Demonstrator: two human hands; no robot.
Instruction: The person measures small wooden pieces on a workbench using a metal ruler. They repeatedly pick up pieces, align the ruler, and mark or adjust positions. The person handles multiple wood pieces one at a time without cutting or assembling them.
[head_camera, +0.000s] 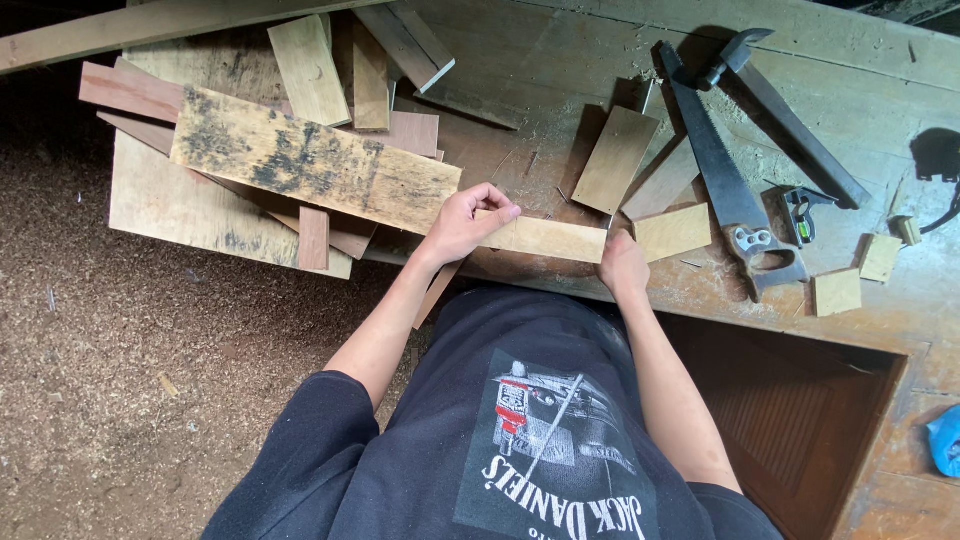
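A short pale wooden board (548, 238) lies across the front edge of the workbench (560, 60). My left hand (465, 222) grips its left end, fingers curled over the top. At the board's right end my right hand (622, 266) holds it from below. A long stained plank (310, 160) rests just left of my left hand, on a heap of offcuts.
A hand saw (728, 180) and a hammer (780, 110) lie at the right of the bench. Small wood blocks (838, 291) and a small green-and-black tool (800, 215) sit near them. Several boards (617, 158) lie behind my hands. Sawdust covers the floor (130, 380) at left.
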